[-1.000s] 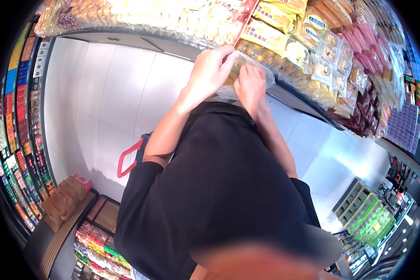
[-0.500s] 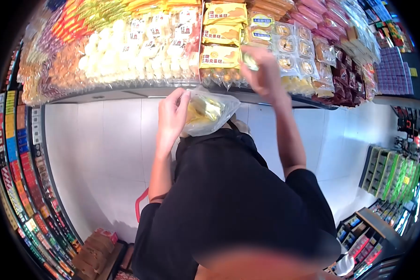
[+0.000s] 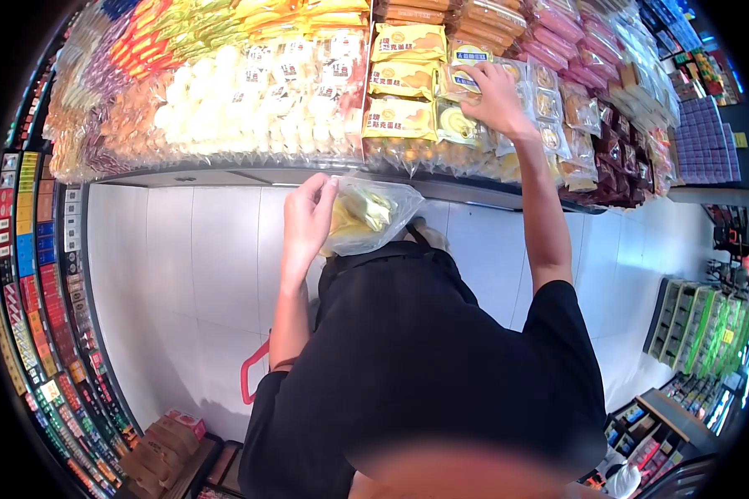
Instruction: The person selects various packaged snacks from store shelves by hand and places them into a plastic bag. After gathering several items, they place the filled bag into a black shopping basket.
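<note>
My left hand pinches the rim of a clear plastic bag, with yellow-wrapped packets inside it. The bag hangs in front of my body, just below the shelf edge. My right hand reaches over the display, thumb and fingers on a packaged cake with a blue and yellow label. Part of this packet is hidden under the fingers. Below the hand lies a clear packet with a pale green round cake. Yellow cake packets are stacked to its left.
Many bagged snacks fill the display to the left. Clear packs of round cakes and dark red packets lie to the right. A shelf edge runs across, above a pale floor. A red handle shows beside my left arm.
My right hand has moved up and right, from above the pale green cake packet to the blue-labelled packet, which has shifted slightly left. My left hand still holds the bag.
</note>
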A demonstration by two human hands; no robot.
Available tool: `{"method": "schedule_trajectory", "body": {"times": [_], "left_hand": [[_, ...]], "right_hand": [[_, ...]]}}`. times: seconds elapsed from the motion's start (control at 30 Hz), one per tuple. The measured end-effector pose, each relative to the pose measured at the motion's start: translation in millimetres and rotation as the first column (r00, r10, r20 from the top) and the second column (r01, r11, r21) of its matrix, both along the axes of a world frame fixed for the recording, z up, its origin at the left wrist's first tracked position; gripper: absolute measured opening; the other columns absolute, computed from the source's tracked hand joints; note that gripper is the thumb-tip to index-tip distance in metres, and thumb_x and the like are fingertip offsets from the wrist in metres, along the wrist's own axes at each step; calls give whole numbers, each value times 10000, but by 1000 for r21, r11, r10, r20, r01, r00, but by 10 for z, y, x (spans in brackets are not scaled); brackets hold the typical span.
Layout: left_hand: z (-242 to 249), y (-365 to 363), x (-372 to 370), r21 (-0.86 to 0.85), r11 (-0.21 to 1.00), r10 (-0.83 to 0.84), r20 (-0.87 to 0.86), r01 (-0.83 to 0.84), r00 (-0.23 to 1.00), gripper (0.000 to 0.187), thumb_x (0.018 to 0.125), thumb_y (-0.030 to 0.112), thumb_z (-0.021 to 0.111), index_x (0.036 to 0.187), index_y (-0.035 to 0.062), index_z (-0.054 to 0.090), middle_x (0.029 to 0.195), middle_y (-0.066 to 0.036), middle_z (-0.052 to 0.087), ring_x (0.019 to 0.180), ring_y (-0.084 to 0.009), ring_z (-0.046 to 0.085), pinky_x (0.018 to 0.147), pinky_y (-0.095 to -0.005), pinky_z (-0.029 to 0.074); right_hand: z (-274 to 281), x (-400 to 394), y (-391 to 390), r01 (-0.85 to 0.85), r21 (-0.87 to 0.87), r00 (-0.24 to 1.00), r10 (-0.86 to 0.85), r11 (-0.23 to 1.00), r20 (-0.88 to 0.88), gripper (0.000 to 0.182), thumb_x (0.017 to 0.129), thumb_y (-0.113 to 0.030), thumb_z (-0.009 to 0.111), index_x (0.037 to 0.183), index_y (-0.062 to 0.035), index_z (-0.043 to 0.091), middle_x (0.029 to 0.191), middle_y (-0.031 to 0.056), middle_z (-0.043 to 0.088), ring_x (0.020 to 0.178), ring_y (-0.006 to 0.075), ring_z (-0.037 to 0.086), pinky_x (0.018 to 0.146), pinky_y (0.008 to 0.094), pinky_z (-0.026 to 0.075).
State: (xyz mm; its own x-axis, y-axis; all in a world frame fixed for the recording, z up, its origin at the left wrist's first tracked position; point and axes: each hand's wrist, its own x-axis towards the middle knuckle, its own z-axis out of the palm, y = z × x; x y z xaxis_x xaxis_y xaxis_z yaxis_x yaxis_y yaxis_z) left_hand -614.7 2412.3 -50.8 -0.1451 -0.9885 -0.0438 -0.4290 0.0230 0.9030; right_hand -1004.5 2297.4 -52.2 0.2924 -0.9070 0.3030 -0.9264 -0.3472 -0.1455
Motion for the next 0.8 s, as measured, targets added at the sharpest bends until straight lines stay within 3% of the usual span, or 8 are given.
{"method": "schedule_trajectory", "body": {"times": [0.17,0.23,0.3,0.4,0.43,0.53,0.6,0.8], "left_hand": [[134,-31,-43,-12,1000,21,17,-21,1000,286,995,192,594,832,-43,578,615,-93,438,623,-99,396,567,-310,393],[41,-69,40,-49,999,13,26,-12,1000,281,991,208,596,847,-33,597,654,-131,494,621,-145,432,599,-330,420],[93,-98,77,-51,999,-9,32,11,999,280,980,214,603,849,-34,605,669,-141,527,613,-168,476,607,-336,432],[154,-103,58,-1,1000,-3,-16,3,1000,285,977,218,600,867,-44,620,663,-113,548,608,-136,477,601,-311,425],[188,-109,41,-7,1000,-5,-40,5,999,283,977,218,598,872,-43,622,662,-109,546,609,-133,474,600,-311,424],[213,-88,21,-11,1000,6,-47,-7,999,269,999,188,595,868,-42,648,651,27,467,639,-43,387,557,-248,334],[223,-75,4,-23,999,27,-29,-27,999,260,997,186,602,879,-41,647,655,13,487,645,-48,404,566,-252,358],[247,-48,-44,-65,994,86,9,-86,996,243,993,182,613,896,-38,646,661,-27,511,654,-69,438,592,-271,411]], "right_hand": [[173,32,93,-68,-94,922,98,993,375,602,788,-226,749,1337,-71,558,1251,141,561,1188,309,539,1047,422,412],[322,201,290,-122,-23,782,111,992,613,561,842,-238,733,1326,-21,550,1270,95,590,1154,213,564,1011,365,446],[426,392,680,-314,485,548,-262,816,794,610,878,-256,731,1381,2,502,1341,102,559,1183,182,550,1021,349,447],[434,1069,1060,-685,520,528,-143,511,837,574,940,-317,678,1374,18,508,1223,118,636,1114,184,608,965,343,489],[331,1357,1166,-728,446,477,-82,520,875,554,954,-351,654,1342,25,531,1159,134,666,1064,196,636,910,332,513],[-108,1706,1190,-601,629,722,-2,492,692,573,953,-403,616,1316,33,541,1130,212,672,1050,298,656,899,386,510],[-105,1936,1175,-485,734,804,-89,475,588,546,947,-410,602,1247,46,594,1078,246,685,1020,360,669,883,411,510],[-279,2320,1057,-298,716,953,153,631,262,369,897,-327,588,971,17,700,900,251,699,866,383,694,761,475,524]]}}
